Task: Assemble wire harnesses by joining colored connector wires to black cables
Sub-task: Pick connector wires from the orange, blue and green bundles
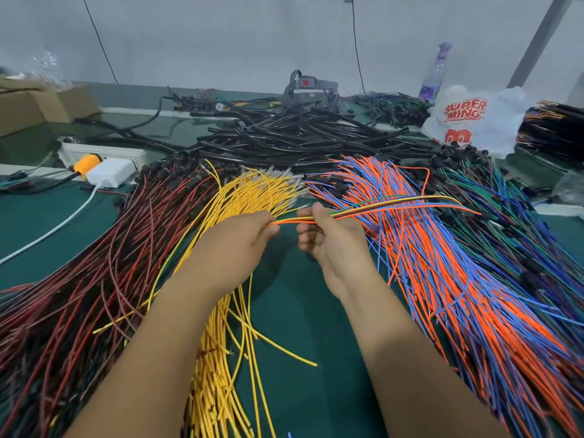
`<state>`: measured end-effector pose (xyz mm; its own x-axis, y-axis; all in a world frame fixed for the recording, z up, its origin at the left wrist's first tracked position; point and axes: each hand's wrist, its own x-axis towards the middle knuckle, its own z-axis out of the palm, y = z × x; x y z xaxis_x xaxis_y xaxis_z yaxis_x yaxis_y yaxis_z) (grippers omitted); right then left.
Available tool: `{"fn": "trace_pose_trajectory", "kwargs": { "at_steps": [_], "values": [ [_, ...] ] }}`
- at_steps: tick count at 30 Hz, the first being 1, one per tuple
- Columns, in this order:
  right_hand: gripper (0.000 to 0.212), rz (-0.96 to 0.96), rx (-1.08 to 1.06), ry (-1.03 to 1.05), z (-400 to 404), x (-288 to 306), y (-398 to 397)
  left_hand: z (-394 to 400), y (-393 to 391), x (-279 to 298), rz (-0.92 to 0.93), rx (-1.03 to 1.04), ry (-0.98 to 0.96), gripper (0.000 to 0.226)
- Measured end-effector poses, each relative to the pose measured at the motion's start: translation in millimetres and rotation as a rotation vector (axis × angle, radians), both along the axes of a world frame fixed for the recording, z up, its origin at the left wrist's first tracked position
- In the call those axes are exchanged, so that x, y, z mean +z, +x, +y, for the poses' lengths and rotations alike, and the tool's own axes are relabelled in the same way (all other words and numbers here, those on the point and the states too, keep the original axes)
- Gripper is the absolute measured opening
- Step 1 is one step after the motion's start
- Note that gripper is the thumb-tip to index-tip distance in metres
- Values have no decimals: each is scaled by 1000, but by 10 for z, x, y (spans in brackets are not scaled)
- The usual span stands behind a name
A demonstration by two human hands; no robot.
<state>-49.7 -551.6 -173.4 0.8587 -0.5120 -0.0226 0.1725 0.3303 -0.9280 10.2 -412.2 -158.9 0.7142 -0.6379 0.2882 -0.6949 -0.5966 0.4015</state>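
Your left hand (240,238) and right hand (328,235) both pinched the bundle (395,205), running rightward at centre frame; black cables (284,137) lay above, equally near.

Two bare forearms are being shown, coming in from the near edge: the left forearm (151,343) from the near left corner, the right forearm (404,358) from the near right. Both are being left uncovered along their whole visible length, from the near edge up to the wrists. The left hand (234,238) and the right hand (331,245), farther in at the middle of the scene, are likewise being shown bare. The forearms are being rendered broad at the near edge and narrower toward the wrists by the wide-angle view. The fingers are being seen only in part, and the fingernails are being blurred too much for detail to be told.
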Motion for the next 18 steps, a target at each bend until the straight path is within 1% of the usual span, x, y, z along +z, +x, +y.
{"fn": "trace_pose_trajectory", "kwargs": {
  "at_steps": [4,7,11,13,15,17,18],
  "values": [
    [24,35,26,-57,-24,-4,-20,-41,-19,-27,24,-63,-7,22],
    [17,23,53,-115,-33,-20,-25,-40,-26,-55,46,-111,-88,20],
    [19,-30,36,-116,-31,-34,-20,-52,37,-83,110,-133,-160,16],
    [18,-64,-7,-106,-14,-39,-12,-60,59,-93,146,-107,-216,22],
    [17,-103,-42,-79,-4,-35,-6,-63,71,-74,262,10,-401,30],
    [17,-130,-51,-53,-8,-26,-7,-62,84,-18,518,119,-711,29],
    [16,-138,-42,-49,-9,-22,-8,-59,99,19,657,137,-868,27]
  ]
}}
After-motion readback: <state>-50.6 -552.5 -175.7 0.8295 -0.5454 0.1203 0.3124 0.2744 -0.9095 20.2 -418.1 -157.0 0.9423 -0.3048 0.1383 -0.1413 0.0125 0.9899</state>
